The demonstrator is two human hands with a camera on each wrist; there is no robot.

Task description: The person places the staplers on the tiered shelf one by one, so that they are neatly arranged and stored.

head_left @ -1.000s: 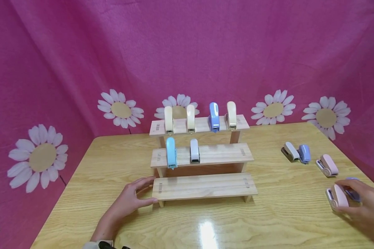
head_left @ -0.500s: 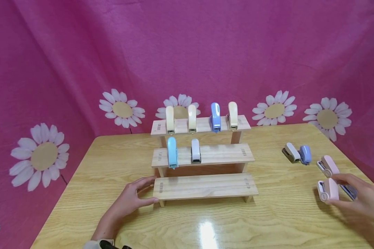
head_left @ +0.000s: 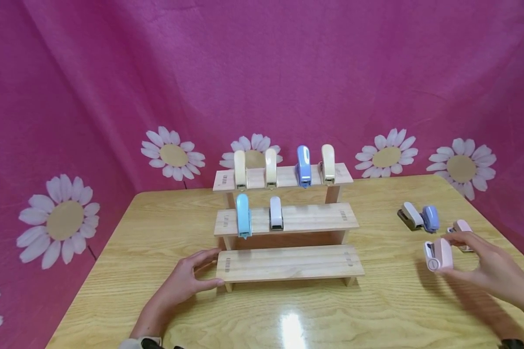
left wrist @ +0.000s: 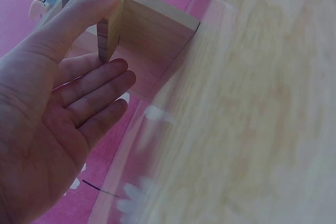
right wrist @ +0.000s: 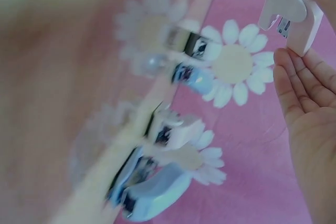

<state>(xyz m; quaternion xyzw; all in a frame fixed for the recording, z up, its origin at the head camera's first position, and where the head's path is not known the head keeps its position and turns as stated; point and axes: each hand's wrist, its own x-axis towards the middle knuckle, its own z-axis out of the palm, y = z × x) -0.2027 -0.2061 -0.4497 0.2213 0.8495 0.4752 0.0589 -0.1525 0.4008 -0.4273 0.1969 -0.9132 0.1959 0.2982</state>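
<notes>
My right hand (head_left: pixel 489 259) pinches a pale pink stapler (head_left: pixel 442 253) between thumb and fingers, lifted over the right side of the table. In the right wrist view the same stapler (right wrist: pixel 302 11) shows at the top right. My left hand (head_left: pixel 188 276) grips the left end of the bottom shelf of a three-tier wooden display rack (head_left: pixel 288 264), thumb at the front edge and forefinger at the back. The left wrist view shows the thumb on the rack's end (left wrist: pixel 157 14), the other fingers extended.
Four-wide top shelf aside, several staplers stand on the rack's upper tiers, among them a light blue stapler (head_left: pixel 243 215) and a white one (head_left: pixel 276 213). Right of the rack lie a white stapler (head_left: pixel 412 214), a blue one (head_left: pixel 430 218) and a part-hidden pink one (head_left: pixel 462 226).
My right hand has lifted the pink stapler and carried it left, away from a lavender stapler that the hand now hides in the head view. My left hand stays at the rack.
</notes>
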